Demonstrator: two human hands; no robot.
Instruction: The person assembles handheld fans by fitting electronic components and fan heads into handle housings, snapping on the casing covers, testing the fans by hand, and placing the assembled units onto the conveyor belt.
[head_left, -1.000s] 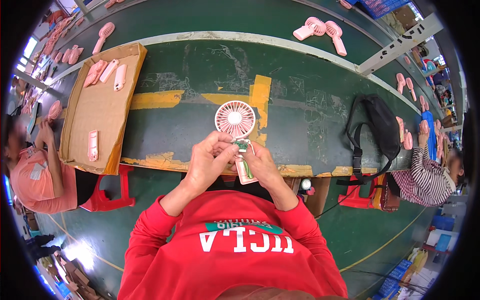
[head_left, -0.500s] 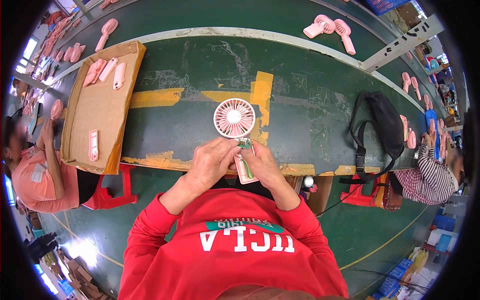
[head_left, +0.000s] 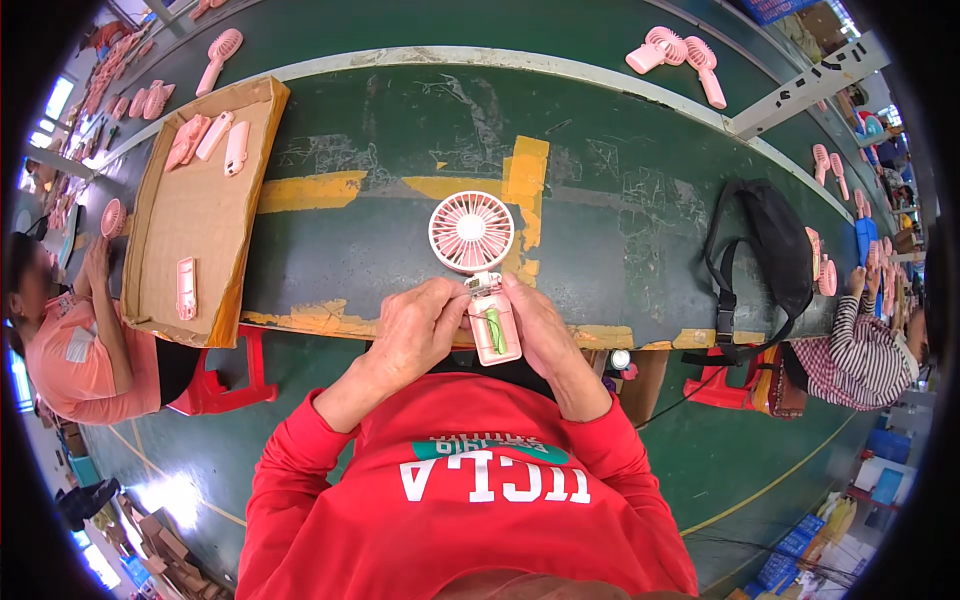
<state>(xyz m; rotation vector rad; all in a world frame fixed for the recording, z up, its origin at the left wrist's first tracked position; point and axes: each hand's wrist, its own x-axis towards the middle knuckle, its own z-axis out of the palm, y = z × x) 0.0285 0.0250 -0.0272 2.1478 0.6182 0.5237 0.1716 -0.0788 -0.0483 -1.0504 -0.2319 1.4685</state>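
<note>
A pink handheld fan (head_left: 472,231) points its round grille away from me, at the near edge of the table. Its handle (head_left: 490,353) is uncovered, with a bright green strip or wire (head_left: 494,325) lying inside. At the neck, just below the grille, a small circuit board (head_left: 484,283) shows. My left hand (head_left: 415,322) pinches with thumb and forefinger at the left of this board. Along the right side of the handle, my right hand (head_left: 540,328) grips the fan, its thumb near the neck; its other fingers are partly hidden.
At left a shallow cardboard box (head_left: 220,215) holds several pink shell parts. A black waist bag (head_left: 768,250) lies at the right. Pink fans (head_left: 705,72) rest beyond the pale rail (head_left: 480,55). People sit at both sides, near red stools (head_left: 235,375).
The green board that was tilted up between my fingers now sits lower at the neck. My right thumb has moved aside, so more of the open handle shows.
</note>
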